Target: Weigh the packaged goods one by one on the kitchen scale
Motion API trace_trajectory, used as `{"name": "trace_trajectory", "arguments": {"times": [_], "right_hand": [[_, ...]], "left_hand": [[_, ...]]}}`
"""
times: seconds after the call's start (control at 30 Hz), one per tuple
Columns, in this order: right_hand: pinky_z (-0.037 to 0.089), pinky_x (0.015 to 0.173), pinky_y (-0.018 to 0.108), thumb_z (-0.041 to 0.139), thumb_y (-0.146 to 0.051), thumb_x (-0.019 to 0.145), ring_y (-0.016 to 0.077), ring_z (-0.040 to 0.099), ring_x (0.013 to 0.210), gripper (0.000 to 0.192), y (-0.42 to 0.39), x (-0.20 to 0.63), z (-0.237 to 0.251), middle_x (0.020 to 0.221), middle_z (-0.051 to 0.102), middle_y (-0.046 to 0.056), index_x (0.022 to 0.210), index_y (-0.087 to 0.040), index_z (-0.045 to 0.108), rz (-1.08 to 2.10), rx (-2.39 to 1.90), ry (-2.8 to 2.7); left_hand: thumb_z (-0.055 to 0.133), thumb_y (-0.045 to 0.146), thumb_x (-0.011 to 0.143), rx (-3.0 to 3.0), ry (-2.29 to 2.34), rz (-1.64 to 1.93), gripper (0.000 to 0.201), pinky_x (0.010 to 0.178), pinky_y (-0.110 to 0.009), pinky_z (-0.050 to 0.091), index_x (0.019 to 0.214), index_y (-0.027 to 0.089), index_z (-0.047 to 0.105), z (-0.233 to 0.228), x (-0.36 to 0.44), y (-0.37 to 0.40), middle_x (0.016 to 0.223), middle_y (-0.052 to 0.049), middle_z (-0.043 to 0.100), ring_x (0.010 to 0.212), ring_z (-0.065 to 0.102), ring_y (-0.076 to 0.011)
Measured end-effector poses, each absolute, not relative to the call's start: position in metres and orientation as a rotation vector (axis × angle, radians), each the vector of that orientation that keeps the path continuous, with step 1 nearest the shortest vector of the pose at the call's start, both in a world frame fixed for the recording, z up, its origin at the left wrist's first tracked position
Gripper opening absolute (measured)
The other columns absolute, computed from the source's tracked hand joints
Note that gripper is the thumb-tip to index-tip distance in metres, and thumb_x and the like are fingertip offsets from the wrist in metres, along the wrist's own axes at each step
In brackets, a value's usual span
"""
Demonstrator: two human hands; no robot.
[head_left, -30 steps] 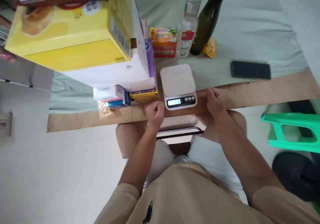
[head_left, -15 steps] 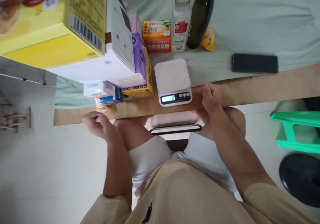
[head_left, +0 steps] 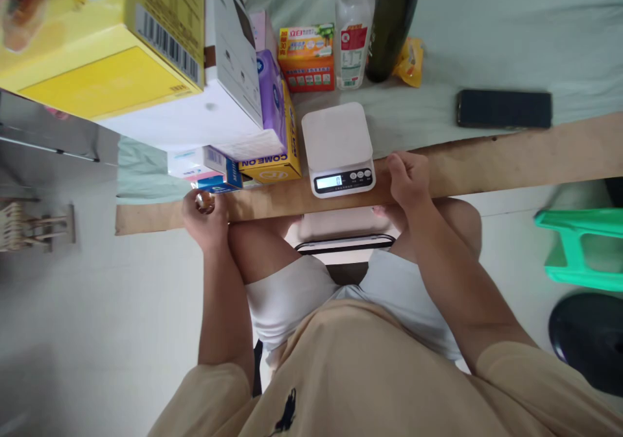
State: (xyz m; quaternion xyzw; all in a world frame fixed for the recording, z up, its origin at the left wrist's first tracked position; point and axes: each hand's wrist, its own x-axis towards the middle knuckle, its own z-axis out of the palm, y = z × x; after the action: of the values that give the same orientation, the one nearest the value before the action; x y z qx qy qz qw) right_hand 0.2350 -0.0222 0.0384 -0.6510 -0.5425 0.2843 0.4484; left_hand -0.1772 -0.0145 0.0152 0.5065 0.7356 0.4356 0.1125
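Now my left hand [head_left: 204,213] pinches a small clear-wrapped snack [head_left: 203,200] at the desk's [head_left: 511,154] front edge, just below the blue box [head_left: 217,184]. My right hand [head_left: 407,180] is curled, resting on the wooden edge just beside the kitchen scale [head_left: 338,151], holding nothing. Step looks like picking an item for weighing; the scale reads 0 and its platform is bare. Next move needs a lift clear of the box stack [head_left: 160,67] overhanging left. Open room sits right of the scale, toward the phone [head_left: 503,109].
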Motion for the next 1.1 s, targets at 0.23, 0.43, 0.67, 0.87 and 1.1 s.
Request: {"name": "trace_trajectory", "arguments": {"times": [0.23,0.43,0.67,0.87,1.1], "right_hand": [[0.018,0.058,0.030,0.046,-0.066,0.091,0.0070,0.020,0.054,0.064,-0.021,0.237,0.031,0.054,0.019,-0.003,0.054,-0.020,0.023,0.688,-1.585,-1.379],[0.018,0.057,0.030,0.046,-0.065,0.092,0.0063,0.020,0.053,0.063,-0.022,0.238,0.030,0.054,0.019,-0.003,0.054,-0.020,0.023,0.681,-1.566,-1.396],[0.018,0.054,0.028,0.049,-0.061,0.092,0.0057,0.021,0.051,0.062,-0.019,0.237,0.029,0.052,0.019,-0.004,0.054,-0.020,0.023,0.647,-1.590,-1.414],[0.018,0.054,0.028,0.050,-0.055,0.093,0.0061,0.022,0.050,0.059,-0.019,0.234,0.029,0.051,0.020,-0.004,0.054,-0.020,0.024,0.598,-1.592,-1.434],[0.020,0.055,0.027,0.050,-0.051,0.093,0.0064,0.025,0.051,0.055,-0.018,0.235,0.030,0.051,0.024,-0.004,0.054,-0.020,0.026,0.560,-1.594,-1.404]], "left_hand": [[0.082,0.008,0.063,1.177,2.401,1.275,0.041,0.066,-0.022,0.038,0.095,0.017,0.058,0.018,-0.175,-0.012,0.070,0.010,0.056,0.065,0.048,-0.0063],[0.070,0.018,0.063,1.186,2.413,1.507,0.027,0.069,-0.026,0.040,0.089,0.015,0.062,0.051,-0.178,-0.039,0.075,0.004,0.059,0.071,0.051,-0.0098],[0.063,0.036,0.074,1.720,1.819,2.001,0.026,0.063,-0.030,0.046,0.089,0.018,0.073,0.091,-0.121,-0.115,0.079,-0.002,0.068,0.069,0.061,-0.0150],[0.063,0.029,0.089,2.190,1.545,1.378,0.041,0.093,-0.034,0.059,0.129,0.019,0.063,0.068,-0.004,-0.094,0.119,-0.011,0.074,0.111,0.071,-0.0210],[0.056,0.044,0.096,2.134,1.837,1.113,0.047,0.115,-0.038,0.046,0.133,0.017,0.063,0.049,0.067,0.003,0.131,-0.014,0.069,0.123,0.064,-0.0235]]}}
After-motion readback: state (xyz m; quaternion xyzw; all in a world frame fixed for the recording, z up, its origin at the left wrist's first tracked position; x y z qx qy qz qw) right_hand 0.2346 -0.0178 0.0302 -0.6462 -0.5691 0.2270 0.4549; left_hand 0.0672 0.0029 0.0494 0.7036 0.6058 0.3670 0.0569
